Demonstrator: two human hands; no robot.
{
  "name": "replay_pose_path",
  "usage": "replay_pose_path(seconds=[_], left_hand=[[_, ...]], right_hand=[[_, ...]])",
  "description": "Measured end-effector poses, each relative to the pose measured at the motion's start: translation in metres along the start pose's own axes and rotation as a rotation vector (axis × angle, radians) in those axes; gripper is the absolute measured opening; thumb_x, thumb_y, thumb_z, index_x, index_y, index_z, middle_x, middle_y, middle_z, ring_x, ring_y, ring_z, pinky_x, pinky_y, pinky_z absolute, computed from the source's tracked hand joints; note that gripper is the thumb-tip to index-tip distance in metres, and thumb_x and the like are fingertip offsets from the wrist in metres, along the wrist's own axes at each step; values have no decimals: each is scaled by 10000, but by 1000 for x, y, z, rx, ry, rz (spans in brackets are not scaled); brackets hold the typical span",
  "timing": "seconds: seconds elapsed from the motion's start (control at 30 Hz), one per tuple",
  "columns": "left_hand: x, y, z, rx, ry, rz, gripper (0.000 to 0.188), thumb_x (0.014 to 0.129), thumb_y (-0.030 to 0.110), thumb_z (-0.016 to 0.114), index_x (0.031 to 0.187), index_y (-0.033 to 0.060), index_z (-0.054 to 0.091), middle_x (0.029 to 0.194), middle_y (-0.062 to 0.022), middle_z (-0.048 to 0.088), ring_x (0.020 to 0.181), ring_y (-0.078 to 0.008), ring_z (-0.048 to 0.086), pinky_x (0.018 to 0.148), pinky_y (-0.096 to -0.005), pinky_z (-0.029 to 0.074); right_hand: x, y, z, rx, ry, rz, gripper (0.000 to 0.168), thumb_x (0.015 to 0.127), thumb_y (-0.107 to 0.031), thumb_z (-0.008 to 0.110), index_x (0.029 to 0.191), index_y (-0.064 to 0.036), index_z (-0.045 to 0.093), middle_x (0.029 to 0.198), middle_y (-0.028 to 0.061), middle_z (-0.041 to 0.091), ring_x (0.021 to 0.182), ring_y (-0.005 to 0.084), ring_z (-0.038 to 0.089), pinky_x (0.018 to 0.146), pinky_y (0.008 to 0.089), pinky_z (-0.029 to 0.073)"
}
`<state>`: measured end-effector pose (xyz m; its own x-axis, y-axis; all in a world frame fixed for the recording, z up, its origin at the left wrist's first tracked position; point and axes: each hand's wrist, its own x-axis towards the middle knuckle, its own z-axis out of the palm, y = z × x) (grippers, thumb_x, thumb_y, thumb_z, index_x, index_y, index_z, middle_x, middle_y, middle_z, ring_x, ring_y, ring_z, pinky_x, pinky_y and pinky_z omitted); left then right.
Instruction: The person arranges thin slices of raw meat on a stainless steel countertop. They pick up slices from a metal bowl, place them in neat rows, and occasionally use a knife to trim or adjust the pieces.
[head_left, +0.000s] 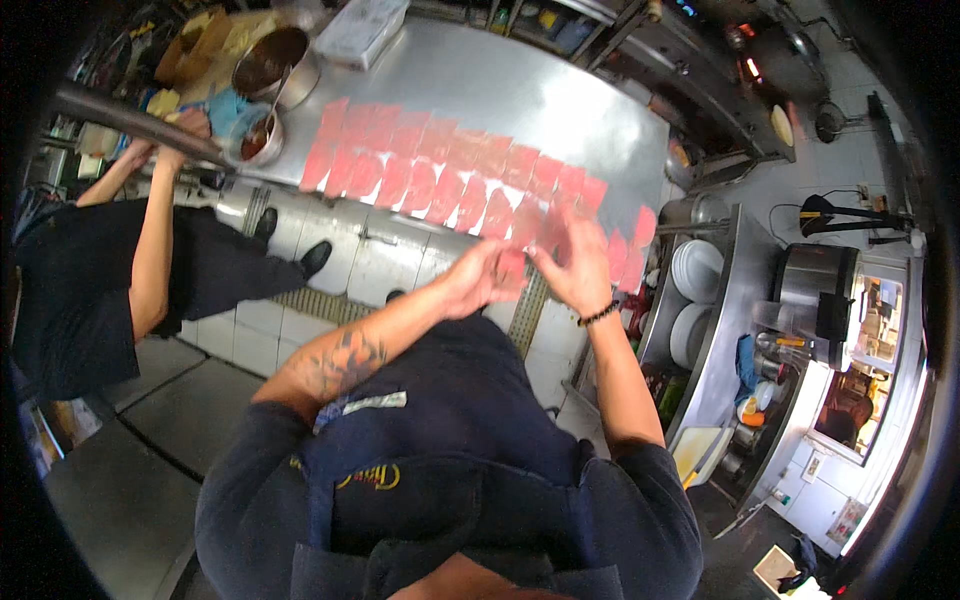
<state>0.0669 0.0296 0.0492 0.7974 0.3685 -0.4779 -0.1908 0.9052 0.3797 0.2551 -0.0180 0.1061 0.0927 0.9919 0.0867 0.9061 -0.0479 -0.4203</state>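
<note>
Thin reddish-pink slices, apparently raw meat, lie in two long rows with white showing between them on the steel table. My left hand is just off the table's near edge, palm turned up and fingers curled around a small red slice. My right hand, with a beaded bracelet on the wrist, reaches over the right end of the rows. Its thumb is close to my left fingertips; the other fingers are blurred, so I cannot tell whether they pinch a slice. More slices lie right of it.
A co-worker's hands are busy at the left, near a deep metal pot and a tub of dark red sauce. A lidded pan stands on the far edge. Right, white plates fill a steel shelf.
</note>
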Motion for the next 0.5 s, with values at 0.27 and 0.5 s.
replay_pose_path(seconds=[0.27,0.5], left_hand=[[26,16,38,220,-35,-76,460,987,374,381,1347,88,396,1187,-67,547,1008,-176,582,893,-382,473],[48,5,40,231,-68,-211,404,986,358,405,1244,56,482,1194,-91,553,1016,-205,602,876,-402,513]], right_hand=[[-38,-16,2,-37,15,-96,162,752,-109,653,909,-71,638,903,70,613,861,255,587,744,397,473],[-45,5,-4,-53,20,-210,182,729,-96,654,902,-62,608,901,79,608,898,257,572,735,388,482]])
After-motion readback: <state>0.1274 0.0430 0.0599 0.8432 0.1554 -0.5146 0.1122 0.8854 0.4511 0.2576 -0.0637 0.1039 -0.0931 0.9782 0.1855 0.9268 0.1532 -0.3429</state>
